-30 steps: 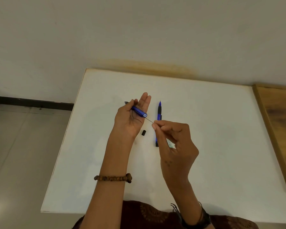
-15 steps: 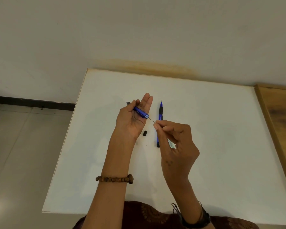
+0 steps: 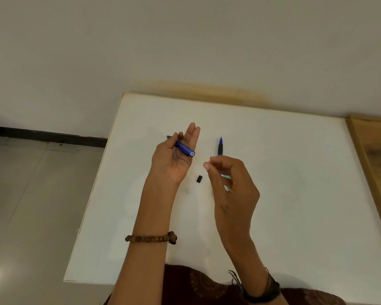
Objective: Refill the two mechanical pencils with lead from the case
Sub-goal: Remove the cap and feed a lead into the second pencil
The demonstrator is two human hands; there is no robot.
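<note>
The table [image 3: 284, 194] was a smooth, matte white slab with squared corners, and a wood-grained panel [image 3: 376, 161] butted against its right edge. Above it the left hand [image 3: 174, 159] was raised palm-up, its grip closed by thumb and curled forefinger round a glossy blue pencil [image 3: 184, 148]; the other fingers stood straight. That pencil was a slim plastic tube lying slantwise across the palm, its open round end (a pale ring) pointing toward the right hand [image 3: 231, 183]. The right hand hovered near it, not touching, fingers loosely curled and thumb near forefinger; a pale green, translucent case [image 3: 228, 177] showed behind those fingers, though whether the grip held it could not be told. The second pencil [image 3: 220, 146], blue with a black rubbery sleeve, lay on the table, its lower part hidden by the right hand. A small black cylindrical cap [image 3: 199, 179] lay between the hands.
</note>
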